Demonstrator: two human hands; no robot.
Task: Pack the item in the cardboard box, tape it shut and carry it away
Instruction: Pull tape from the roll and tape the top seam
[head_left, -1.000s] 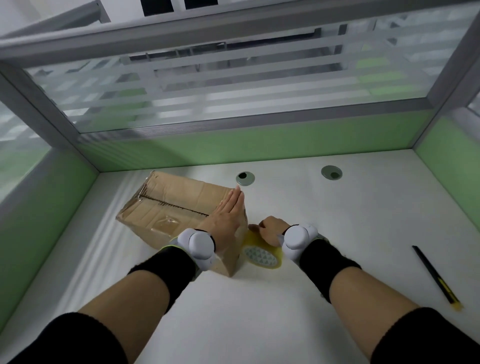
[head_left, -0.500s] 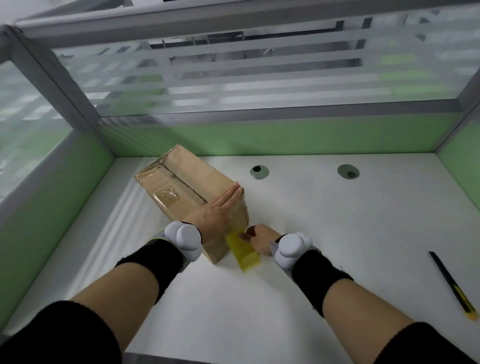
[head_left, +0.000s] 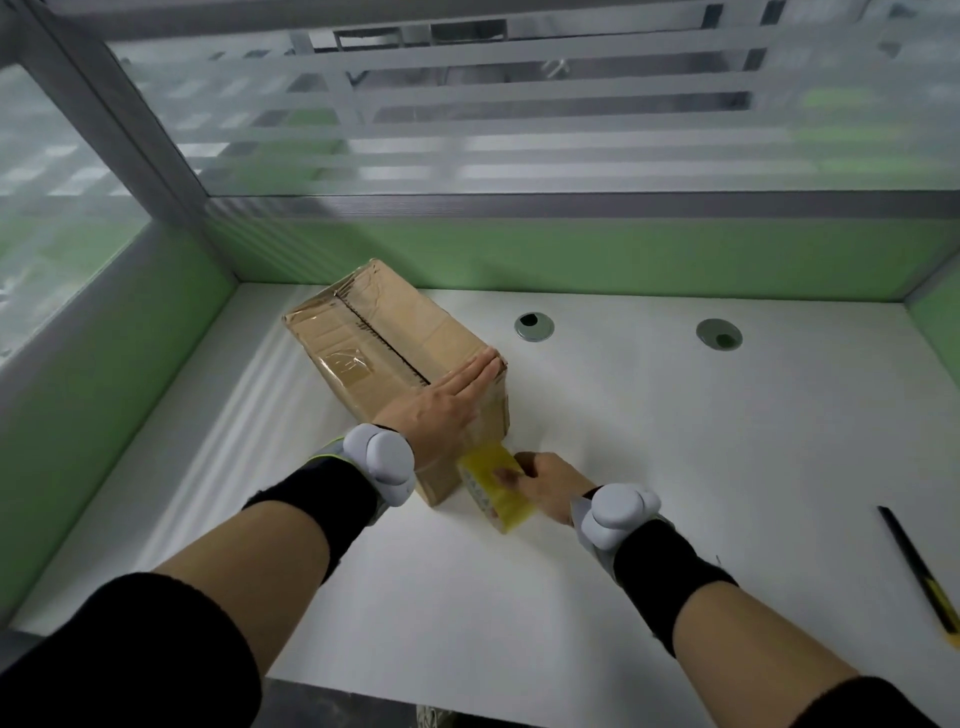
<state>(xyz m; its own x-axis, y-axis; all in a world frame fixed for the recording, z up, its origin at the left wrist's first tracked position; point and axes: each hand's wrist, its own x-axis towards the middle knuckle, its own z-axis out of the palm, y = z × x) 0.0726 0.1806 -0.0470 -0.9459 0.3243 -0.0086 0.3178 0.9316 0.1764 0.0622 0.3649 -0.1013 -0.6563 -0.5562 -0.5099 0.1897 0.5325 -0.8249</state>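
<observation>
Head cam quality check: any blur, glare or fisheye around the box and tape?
Head view: wide-angle distortion tilts the grey partition post; yellow tape roll in the right hand slightly smeared; mild sheen on the clear tape patch of the brown cardboard box; soft striped light bands on the white desk left of it.

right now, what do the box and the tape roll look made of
Box: corrugated cardboard by the look, matte brown, creased edges, with a glossy clear tape patch. Tape roll, gripped by the right hand: translucent yellowish plastic film, shiny; its core cannot be made out.

Black wristbands (head_left: 317, 501); grey wrist trackers (head_left: 382, 462)
</observation>
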